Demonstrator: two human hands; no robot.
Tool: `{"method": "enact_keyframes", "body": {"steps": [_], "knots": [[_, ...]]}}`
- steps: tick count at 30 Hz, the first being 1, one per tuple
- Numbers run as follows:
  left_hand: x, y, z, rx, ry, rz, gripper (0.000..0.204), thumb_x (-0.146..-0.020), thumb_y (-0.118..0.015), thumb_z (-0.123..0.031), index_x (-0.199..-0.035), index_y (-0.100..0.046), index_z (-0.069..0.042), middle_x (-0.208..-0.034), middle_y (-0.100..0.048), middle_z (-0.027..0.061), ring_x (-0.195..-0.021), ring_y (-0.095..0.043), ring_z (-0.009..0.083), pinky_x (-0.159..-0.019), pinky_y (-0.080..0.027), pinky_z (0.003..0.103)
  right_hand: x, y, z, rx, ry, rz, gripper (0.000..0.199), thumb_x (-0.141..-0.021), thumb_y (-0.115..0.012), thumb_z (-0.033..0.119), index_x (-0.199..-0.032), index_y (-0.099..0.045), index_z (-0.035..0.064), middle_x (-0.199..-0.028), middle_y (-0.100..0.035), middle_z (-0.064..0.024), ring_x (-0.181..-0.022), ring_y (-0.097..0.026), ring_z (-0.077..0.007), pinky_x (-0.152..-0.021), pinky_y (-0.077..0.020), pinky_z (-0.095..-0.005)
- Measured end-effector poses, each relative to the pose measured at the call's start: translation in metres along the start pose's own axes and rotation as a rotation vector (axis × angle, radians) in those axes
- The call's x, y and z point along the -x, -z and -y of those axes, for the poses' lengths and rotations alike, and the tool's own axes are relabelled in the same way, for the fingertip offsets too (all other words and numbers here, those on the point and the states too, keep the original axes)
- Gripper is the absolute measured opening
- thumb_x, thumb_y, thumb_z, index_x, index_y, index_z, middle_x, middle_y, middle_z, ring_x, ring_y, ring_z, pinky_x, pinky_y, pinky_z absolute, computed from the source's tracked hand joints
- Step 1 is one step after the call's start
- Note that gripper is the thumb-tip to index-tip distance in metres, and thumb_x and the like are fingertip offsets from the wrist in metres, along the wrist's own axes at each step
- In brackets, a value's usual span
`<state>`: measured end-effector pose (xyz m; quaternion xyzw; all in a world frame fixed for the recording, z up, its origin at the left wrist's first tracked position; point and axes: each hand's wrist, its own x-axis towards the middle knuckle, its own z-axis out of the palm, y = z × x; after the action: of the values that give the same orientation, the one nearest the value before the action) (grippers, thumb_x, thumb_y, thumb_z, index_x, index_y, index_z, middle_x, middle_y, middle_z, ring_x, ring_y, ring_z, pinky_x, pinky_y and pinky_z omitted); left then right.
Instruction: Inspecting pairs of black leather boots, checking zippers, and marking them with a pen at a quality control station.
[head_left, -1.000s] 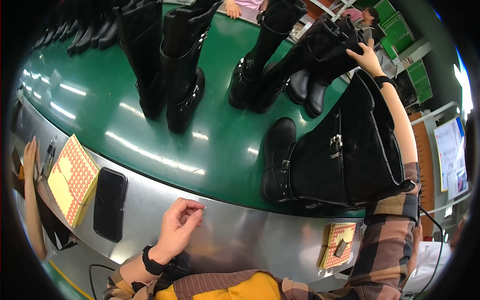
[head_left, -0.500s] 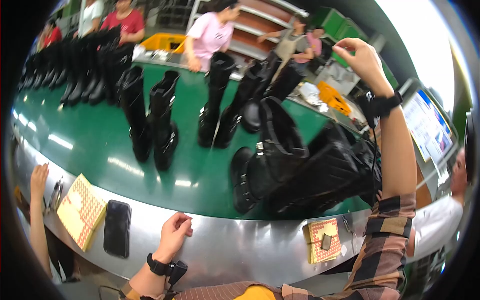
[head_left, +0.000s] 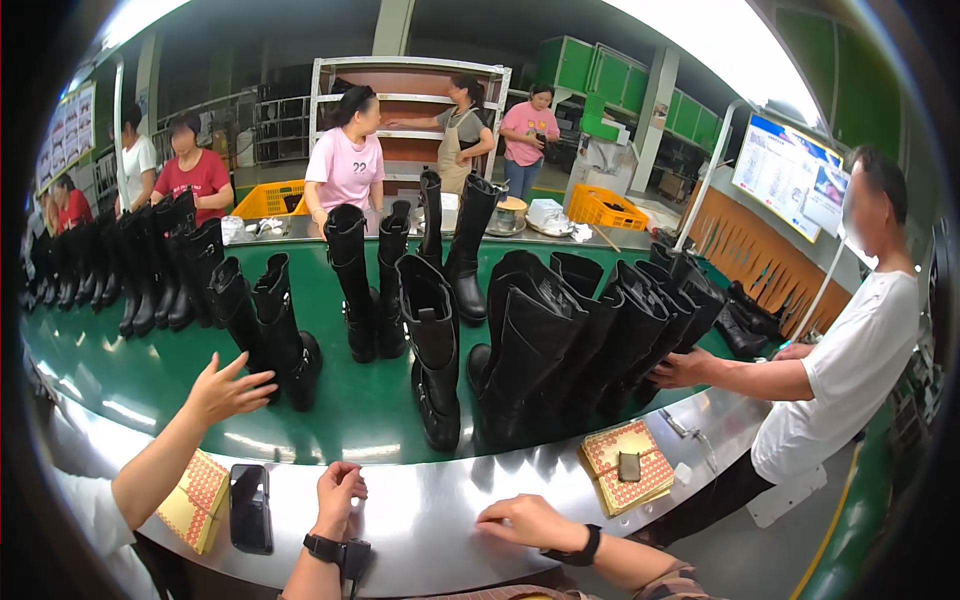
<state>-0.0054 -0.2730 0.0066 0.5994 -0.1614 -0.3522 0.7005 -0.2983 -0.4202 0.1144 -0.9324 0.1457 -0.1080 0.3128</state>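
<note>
My left hand (head_left: 340, 492) hovers over the steel table edge (head_left: 420, 500), fingers loosely curled with nothing visible in them. To its right, my right hand (head_left: 525, 520) is low over the same steel, fingers loosely stretched leftward and holding nothing I can see. Beyond both hands, a black buckled boot (head_left: 432, 350) stands upright on the green belt (head_left: 350, 420). Right beside it is a tight cluster of tall black boots (head_left: 530, 350). A phone (head_left: 250, 508) lies left of my left hand. A patterned card stack (head_left: 640, 455) with a small dark block (head_left: 629, 467) lies beyond my right hand.
At left, a co-worker's hand (head_left: 232, 390) reaches toward a boot pair (head_left: 290, 345). A person in white (head_left: 850, 340) touches the clustered boots from the right. More boots (head_left: 365, 290) stand farther back; yellow crates (head_left: 605, 208) line the far side.
My right arm has come down from high at the right to the steel edge. The view has shifted, and the boots show more upright. The co-worker's hand at left has moved toward the boots.
</note>
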Motion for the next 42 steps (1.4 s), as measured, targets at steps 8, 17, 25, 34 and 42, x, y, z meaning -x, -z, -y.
{"method": "enact_keyframes", "body": {"steps": [8, 17, 25, 34, 42], "knots": [[-0.004, 0.001, 0.0, -0.071, 0.003, -0.069, 0.011, -0.094, -0.057, -0.007, -0.102, -0.058, 0.001, -0.081, -0.063, 0.0106, -0.062, -0.065, 0.0171, -0.057, -0.058, 0.028, -0.074, -0.049, -0.036, -1.104, -0.097, 0.345, 0.032, -0.102, -0.057, 0.031, -0.112, -0.067, 0.0019, -0.093, -0.067, -0.0016, -0.084, -0.063, -0.0101, -0.081, -0.0512, -0.0259], [-0.003, -0.004, -0.001, -0.112, -0.01, -0.138, 0.012, -0.094, -0.054, -0.004, -0.104, -0.057, 0.001, -0.081, -0.063, 0.0106, -0.058, -0.062, 0.0147, -0.052, -0.056, 0.027, -0.086, -0.072, -0.1, -1.737, -0.333, 0.407, 0.03, -0.104, -0.051, 0.026, -0.124, -0.058, 0.0036, -0.101, -0.061, 0.0007, -0.091, -0.058, -0.0077, -0.085, -0.0506, -0.0244], [-0.012, -0.022, -0.006, -0.326, 0.119, -0.239, 0.011, -0.091, -0.062, -0.012, -0.098, -0.064, -0.003, -0.078, -0.062, 0.0045, -0.053, -0.057, 0.0111, -0.047, -0.049, 0.023, -0.087, -0.074, -0.099, -1.714, -0.336, 0.392, 0.027, -0.105, -0.051, 0.026, -0.12, -0.063, 0.0075, -0.099, -0.06, 0.0023, -0.091, -0.059, -0.0056, -0.079, -0.0502, -0.0227], [-0.01, -0.023, -0.005, -0.456, 0.058, -0.188, 0.013, -0.091, -0.067, -0.013, -0.101, -0.066, -0.004, -0.073, -0.058, -0.0001, -0.054, -0.055, 0.0089, -0.049, -0.047, 0.022, -0.087, -0.071, -0.096, -1.697, -0.338, 0.387, 0.026, -0.103, -0.055, 0.025, -0.121, -0.06, 0.0074, -0.096, -0.062, 0.0023, -0.085, -0.059, -0.0066, -0.074, -0.0497, -0.0224], [-0.008, -0.02, -0.005, -0.46, 0.055, -0.155, 0.016, -0.092, -0.067, -0.014, -0.104, -0.066, -0.004, -0.08, -0.06, 0.0016, -0.056, -0.057, 0.0089, -0.049, -0.048, 0.022, -0.087, -0.079, -0.104, -1.713, -0.295, 0.38, 0.025, -0.103, -0.055, 0.025, -0.121, -0.059, 0.0079, -0.1, -0.061, 0.0022, -0.088, -0.059, -0.0074, -0.081, -0.0504, -0.0247]]}}
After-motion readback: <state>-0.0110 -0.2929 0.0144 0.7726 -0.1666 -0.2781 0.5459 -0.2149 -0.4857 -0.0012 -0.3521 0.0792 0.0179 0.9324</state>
